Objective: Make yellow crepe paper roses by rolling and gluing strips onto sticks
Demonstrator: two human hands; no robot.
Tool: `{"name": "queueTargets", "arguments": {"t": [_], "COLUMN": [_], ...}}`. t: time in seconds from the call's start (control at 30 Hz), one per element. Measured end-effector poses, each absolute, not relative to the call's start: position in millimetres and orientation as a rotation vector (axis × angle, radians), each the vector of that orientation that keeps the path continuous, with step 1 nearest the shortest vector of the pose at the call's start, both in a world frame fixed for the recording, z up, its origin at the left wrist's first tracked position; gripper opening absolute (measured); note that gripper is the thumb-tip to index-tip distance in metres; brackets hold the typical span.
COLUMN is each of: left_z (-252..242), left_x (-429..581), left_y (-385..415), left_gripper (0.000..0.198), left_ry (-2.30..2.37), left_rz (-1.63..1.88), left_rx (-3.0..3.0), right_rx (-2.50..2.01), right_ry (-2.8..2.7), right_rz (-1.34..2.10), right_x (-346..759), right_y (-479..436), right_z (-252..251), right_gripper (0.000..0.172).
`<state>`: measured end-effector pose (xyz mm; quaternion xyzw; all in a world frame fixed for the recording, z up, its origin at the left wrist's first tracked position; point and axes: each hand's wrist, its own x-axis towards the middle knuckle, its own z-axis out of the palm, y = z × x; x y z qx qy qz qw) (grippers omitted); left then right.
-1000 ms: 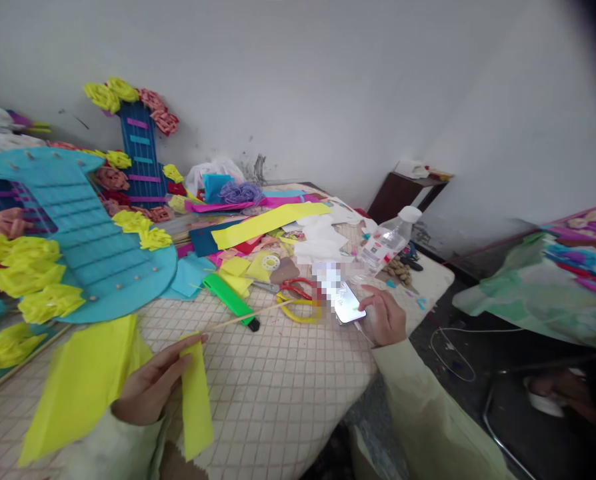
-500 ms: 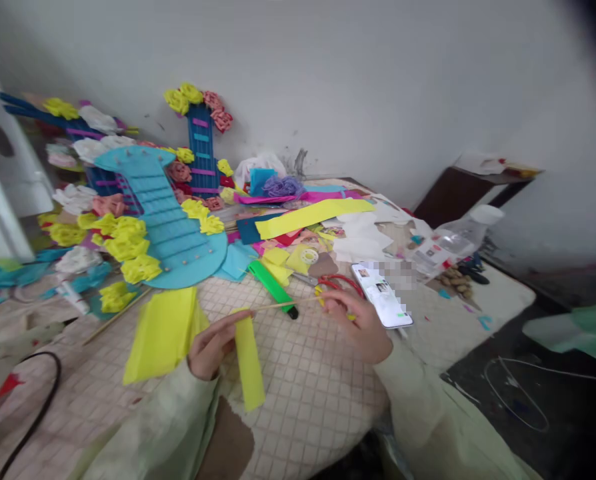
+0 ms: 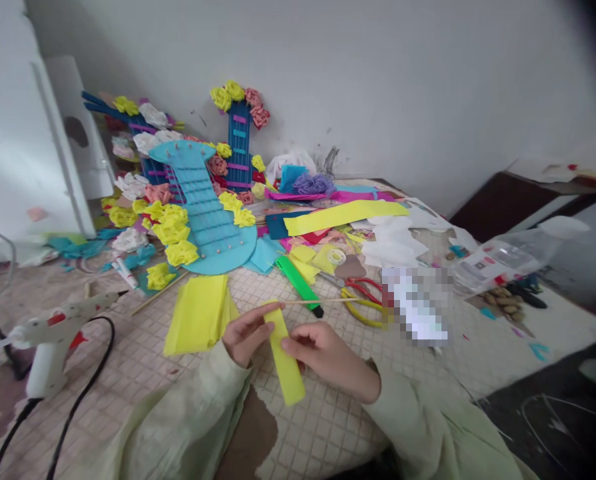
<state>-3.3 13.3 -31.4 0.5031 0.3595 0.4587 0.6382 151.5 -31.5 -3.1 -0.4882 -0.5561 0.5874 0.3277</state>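
My left hand (image 3: 249, 331) is closed on the top of a yellow paper strip (image 3: 289, 380), which is pinched against a thin wooden stick (image 3: 323, 302). The stick points right from my fingers over the table. My right hand (image 3: 323, 353) grips the strip's right edge lower down, thumb on top and fingers partly hidden behind. A stack of yellow paper sheets (image 3: 196, 315) lies just left of my left hand. Beyond my hands are a green box cutter (image 3: 298, 283) and scissors (image 3: 365, 305) with red and yellow handles.
A white hot glue gun (image 3: 48, 360) with a black cord lies at left. Paper-flower-decorated blue guitar shapes (image 3: 203, 207) stand against the wall. A pixelated phone (image 3: 418, 310), a clear plastic bottle (image 3: 518, 257) and peanuts (image 3: 504, 303) are at right. Paper scraps cover the back.
My right hand has let go of the stick's far end and moved down-left to take the yellow strip. My left hand keeps its hold. The view has turned left.
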Motion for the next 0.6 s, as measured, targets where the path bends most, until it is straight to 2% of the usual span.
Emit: {"name": "queueTargets", "arguments": {"t": [0.07,0.13,0.3,0.37,0.47,0.6], "left_z": [-35.1,-39.6,-47.9,-48.6,-47.3,-43.9], "left_x": [-3.3,-4.4,-8.6,-9.3,-9.1,-8.6], "left_y": [15.7,18.3,23.1,24.2,25.6,26.6], "left_gripper": [0.03,0.029,0.033,0.033,0.031,0.028], "left_ry": [0.9,0.95,1.008,1.016,1.031,1.022], "left_rz": [1.069,1.089,1.015,0.982,0.956,0.929], "left_rx": [1.099,1.067,1.117,1.093,1.017,0.973], "right_rx": [-1.292,-1.377,-1.658,-1.721,-1.804,-1.873], "right_ry": [-1.499,-1.536,-1.414,-1.374,-1.371,-1.445], "right_rz": [1.542,1.367,0.201,-0.09,-0.261,-0.271], "right_x": [160.2,178.6,265.5,301.4,336.4,347.5], "right_y": [-39.6,-47.3,-71.6,-85.5,-103.9,-112.8], "right_z": [-2.4,-0.8,-3.5,-10.0,-21.9,-29.4], "right_gripper": [0.031,0.033,0.028,0.026,0.027,0.028]}}
